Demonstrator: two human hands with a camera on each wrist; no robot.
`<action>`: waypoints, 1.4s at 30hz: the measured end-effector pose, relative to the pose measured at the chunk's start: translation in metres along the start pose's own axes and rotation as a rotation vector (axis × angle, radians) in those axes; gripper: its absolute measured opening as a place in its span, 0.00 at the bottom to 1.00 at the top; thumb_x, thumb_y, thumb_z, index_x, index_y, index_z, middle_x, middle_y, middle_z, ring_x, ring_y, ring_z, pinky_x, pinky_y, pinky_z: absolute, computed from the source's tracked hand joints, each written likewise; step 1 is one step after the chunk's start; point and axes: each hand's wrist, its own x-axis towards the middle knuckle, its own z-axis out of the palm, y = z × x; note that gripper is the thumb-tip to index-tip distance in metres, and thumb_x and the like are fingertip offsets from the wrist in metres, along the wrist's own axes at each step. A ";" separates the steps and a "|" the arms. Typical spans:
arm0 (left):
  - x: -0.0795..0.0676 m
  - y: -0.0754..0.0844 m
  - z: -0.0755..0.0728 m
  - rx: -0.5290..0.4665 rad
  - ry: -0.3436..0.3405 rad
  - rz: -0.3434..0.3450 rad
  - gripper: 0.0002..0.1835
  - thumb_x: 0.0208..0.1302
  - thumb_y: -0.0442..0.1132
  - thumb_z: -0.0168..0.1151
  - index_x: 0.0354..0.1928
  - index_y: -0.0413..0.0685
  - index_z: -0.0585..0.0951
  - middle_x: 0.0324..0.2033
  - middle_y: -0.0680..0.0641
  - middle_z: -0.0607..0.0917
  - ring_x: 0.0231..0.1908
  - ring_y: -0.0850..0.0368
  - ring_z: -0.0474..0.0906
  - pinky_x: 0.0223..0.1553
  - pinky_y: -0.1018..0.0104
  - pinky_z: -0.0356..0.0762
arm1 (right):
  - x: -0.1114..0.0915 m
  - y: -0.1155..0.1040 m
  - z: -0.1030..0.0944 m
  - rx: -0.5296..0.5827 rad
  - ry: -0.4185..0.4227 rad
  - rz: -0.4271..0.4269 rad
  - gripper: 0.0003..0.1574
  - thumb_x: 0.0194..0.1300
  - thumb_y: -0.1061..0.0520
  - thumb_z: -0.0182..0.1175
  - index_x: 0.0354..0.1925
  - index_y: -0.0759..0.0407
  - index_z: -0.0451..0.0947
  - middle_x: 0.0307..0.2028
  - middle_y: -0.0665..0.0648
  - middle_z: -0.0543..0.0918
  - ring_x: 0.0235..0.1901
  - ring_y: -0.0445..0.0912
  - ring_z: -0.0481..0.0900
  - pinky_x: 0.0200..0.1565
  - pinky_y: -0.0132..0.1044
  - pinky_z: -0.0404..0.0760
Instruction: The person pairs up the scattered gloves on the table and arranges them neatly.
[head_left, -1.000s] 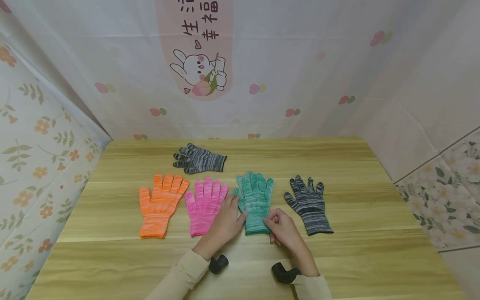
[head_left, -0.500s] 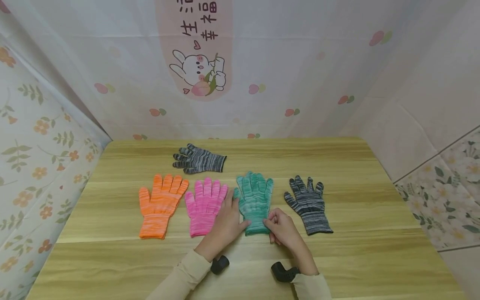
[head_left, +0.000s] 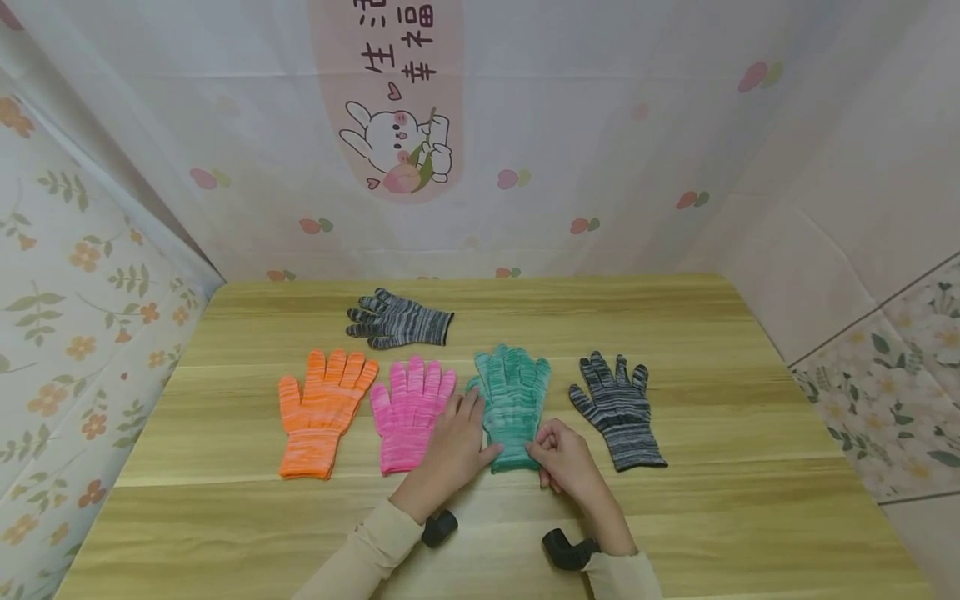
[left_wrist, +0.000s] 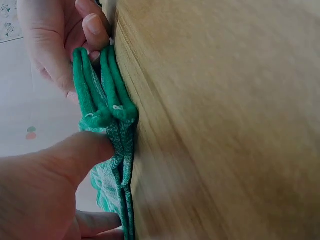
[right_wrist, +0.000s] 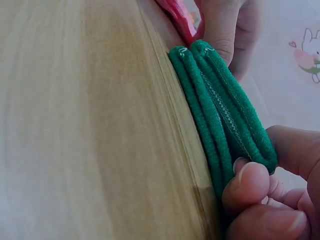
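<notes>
Two green knitted gloves lie stacked on the table, fingers pointing away. Both wrist views show their cuffs as two folded layers. My right hand pinches the upper cuff at its right corner: thumb on top, a fingertip tucked between the two layers. Along the left side lies my left hand, its thumb against the cuff's edge and its fingers stretched by the glove's thumb. That hand partly covers a pink glove.
An orange glove lies at the far left. One black-and-grey glove is right of the green pair; another grey glove lies sideways behind the pink one. A patterned curtain hangs behind the wooden table.
My left thumb has slid down along the green gloves toward the cuff. The upper glove's fingers have shifted slightly right. My right hand keeps its pinch in place.
</notes>
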 end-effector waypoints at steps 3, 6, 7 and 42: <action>-0.001 -0.001 0.000 0.013 0.002 0.025 0.41 0.57 0.55 0.62 0.63 0.33 0.65 0.66 0.36 0.63 0.63 0.39 0.60 0.60 0.49 0.66 | 0.000 -0.001 0.001 -0.009 0.011 0.003 0.08 0.60 0.63 0.58 0.30 0.63 0.67 0.12 0.52 0.70 0.05 0.39 0.64 0.09 0.27 0.60; -0.002 -0.001 0.001 0.033 -0.002 0.043 0.40 0.57 0.55 0.61 0.63 0.32 0.65 0.66 0.36 0.63 0.65 0.38 0.58 0.64 0.51 0.62 | 0.000 -0.002 0.001 -0.017 0.020 0.008 0.08 0.59 0.63 0.59 0.31 0.63 0.68 0.14 0.51 0.69 0.06 0.40 0.65 0.11 0.27 0.60; -0.002 -0.001 0.001 0.040 -0.004 0.050 0.40 0.58 0.55 0.61 0.63 0.32 0.65 0.66 0.35 0.63 0.66 0.39 0.57 0.65 0.51 0.59 | 0.001 -0.002 0.001 -0.019 0.022 0.009 0.08 0.59 0.63 0.60 0.32 0.63 0.69 0.14 0.51 0.69 0.07 0.40 0.66 0.11 0.27 0.61; -0.023 0.023 0.019 0.214 0.099 0.311 0.21 0.66 0.46 0.54 0.56 0.39 0.76 0.61 0.40 0.72 0.64 0.45 0.65 0.65 0.62 0.63 | 0.089 -0.071 -0.003 -0.460 -0.077 -0.118 0.17 0.61 0.56 0.58 0.17 0.61 0.75 0.08 0.48 0.67 0.11 0.40 0.63 0.21 0.29 0.65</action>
